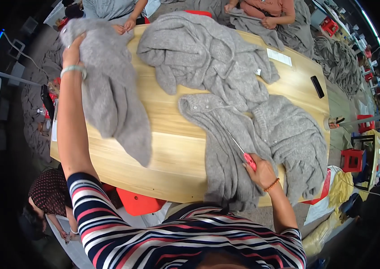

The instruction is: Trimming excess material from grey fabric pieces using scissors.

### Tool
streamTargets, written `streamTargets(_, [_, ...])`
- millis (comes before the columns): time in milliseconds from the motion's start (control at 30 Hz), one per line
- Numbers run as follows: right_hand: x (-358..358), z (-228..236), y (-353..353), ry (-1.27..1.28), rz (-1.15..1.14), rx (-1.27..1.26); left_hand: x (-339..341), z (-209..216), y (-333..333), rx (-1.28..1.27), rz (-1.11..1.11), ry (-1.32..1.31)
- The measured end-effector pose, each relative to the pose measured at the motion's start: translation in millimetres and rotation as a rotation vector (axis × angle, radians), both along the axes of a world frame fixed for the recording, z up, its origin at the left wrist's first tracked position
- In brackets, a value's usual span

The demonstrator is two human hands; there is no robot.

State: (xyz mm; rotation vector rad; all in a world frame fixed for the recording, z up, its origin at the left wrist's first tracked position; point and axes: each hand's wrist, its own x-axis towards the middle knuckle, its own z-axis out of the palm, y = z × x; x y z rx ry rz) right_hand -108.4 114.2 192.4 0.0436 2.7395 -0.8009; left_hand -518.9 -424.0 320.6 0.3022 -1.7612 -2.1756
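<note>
My left hand point(71, 54) is raised at the far left, its fingers closed on the upper part of a fluffy grey knit garment point(105, 85). That garment hangs down over the table's left side, its lower end slightly blurred. In my right hand point(262, 172) is a thin-shafted tool point(239, 147) with a pink-red handle; the kind of tip cannot be made out. The shaft lies over a grey cardigan point(219, 134) with small buttons, spread at the table's near right. Another grey knit piece point(295, 139) lies bunched just right of it.
A larger heap of grey knitwear point(194, 49) covers the far middle of the wooden table point(172, 166). A black phone point(317, 86) and a white paper point(279, 57) lie at the right. Two people sit across the table; another bends at lower left beside a red stool point(138, 202).
</note>
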Motion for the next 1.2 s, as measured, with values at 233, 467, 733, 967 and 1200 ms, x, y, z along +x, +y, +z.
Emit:
streamTargets(233, [7.6,-4.8,20.9,0.020,-0.120,0.030,-34.2,-97.2,85.1,-0.767,-0.093,0.239])
streamTargets(467, [-2.1,-13.2,34.6,-0.004,-0.147,0.054,184.0,-264.8,273.8,-1.148,-0.723,0.365])
streamTargets(733, [35.2,-61.4,49.4,-0.119,0.061,0.104,248.9,-357.4,260.8,-1.378,-0.744,0.272])
streamTargets(967, [76.3,-68.6,33.3,-0.283,0.260,-0.075,299.0,-299.8,155.2,-1.421,-0.482,0.112])
streamTargets(1200, [36.4,-30.0,26.0,-0.151,0.286,-0.065,317.9,-295.5,246.4,-1.522,-0.346,-0.041])
